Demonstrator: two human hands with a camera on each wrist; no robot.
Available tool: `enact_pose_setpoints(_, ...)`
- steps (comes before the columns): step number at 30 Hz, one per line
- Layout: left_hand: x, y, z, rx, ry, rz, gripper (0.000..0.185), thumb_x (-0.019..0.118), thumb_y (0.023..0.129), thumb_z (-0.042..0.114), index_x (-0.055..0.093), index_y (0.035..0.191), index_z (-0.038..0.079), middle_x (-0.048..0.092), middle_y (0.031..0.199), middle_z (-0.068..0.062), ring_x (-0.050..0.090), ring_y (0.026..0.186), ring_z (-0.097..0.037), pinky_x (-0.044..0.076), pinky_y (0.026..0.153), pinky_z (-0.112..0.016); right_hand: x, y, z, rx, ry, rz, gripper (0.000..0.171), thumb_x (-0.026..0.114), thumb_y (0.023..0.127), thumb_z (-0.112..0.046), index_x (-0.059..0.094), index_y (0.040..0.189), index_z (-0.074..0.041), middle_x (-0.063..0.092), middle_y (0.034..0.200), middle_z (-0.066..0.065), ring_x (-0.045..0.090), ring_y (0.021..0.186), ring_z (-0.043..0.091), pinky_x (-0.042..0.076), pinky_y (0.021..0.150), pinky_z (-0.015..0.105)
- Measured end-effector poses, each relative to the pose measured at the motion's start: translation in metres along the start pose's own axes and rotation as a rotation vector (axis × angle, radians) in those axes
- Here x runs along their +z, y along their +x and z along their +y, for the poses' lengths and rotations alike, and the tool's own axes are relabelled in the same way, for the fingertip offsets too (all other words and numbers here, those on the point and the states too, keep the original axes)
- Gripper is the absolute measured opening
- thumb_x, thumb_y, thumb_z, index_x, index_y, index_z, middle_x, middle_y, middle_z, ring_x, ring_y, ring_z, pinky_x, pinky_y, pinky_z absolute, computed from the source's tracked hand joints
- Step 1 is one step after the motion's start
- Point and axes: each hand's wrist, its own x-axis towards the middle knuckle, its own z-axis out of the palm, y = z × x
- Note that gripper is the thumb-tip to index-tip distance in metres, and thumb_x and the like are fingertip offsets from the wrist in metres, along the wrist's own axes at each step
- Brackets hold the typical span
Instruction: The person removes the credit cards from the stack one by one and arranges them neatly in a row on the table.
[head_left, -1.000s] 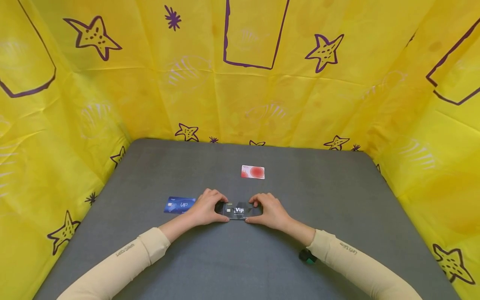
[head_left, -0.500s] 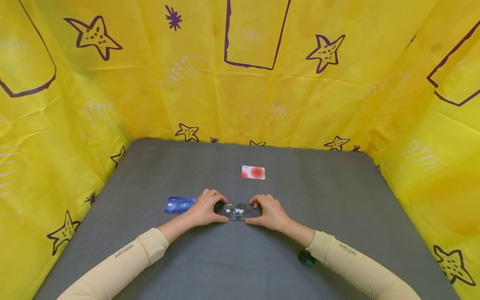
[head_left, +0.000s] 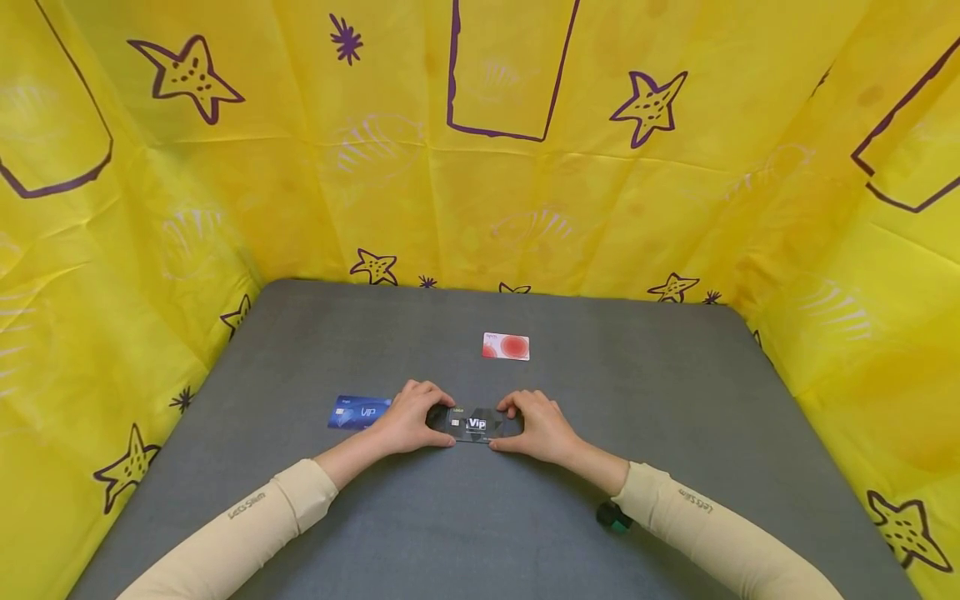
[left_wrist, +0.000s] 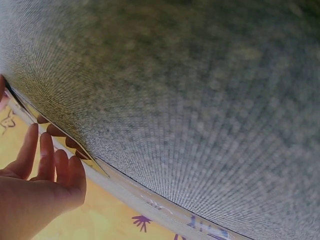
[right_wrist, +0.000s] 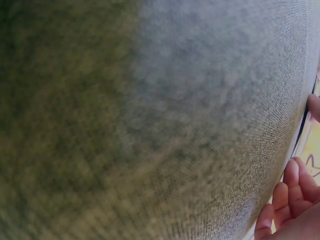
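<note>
On the grey felt-like table mat (head_left: 675, 400), a flat blue plastic VIP card (head_left: 358, 412) lies just left of the left hand (head_left: 408, 415), whose curled fingers pinch the left end of a black plastic VIP card (head_left: 476, 423) at the mat's middle. The right hand (head_left: 542, 425) pinches the card's right end likewise. Judged from this, equal pressure from both sides and fingertips under the edges should lift it cleanly. A red-and-white card (head_left: 506, 346) lies farther back.

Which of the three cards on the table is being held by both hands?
The black VIP card, pinched between both hands. The blue card and the red-and-white card lie untouched.
</note>
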Motion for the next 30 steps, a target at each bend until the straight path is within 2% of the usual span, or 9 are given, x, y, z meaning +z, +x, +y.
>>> enact_pose_setpoints(10,0.0004,-0.0006,0.0011,0.007,-0.007,0.007,0.048,0.087,0.07,0.032,0.068,0.11,0.011,0.059,0.105,-0.004,0.044,0.106,-0.028,0.037,0.09,-0.05,0.0003,0.0,0.0019,-0.02,-0.001,0.019,0.051,0.088,0.066,-0.043,0.064,0.103,-0.017,0.054,0.086,-0.008,0.044,0.081,0.012,0.032,0.069,0.033)
enact_pose_setpoints(30,0.0024,-0.002,-0.0001,0.012,-0.018,0.014,0.049,0.087,0.07,0.031,0.068,0.11,0.011,0.059,0.106,-0.004,0.044,0.107,-0.029,0.037,0.091,-0.05,-0.0013,-0.0009,0.0009,-0.019,0.023,-0.008,0.052,0.087,0.067,-0.042,0.064,0.105,-0.016,0.054,0.087,-0.007,0.044,0.083,0.014,0.032,0.071,0.034)
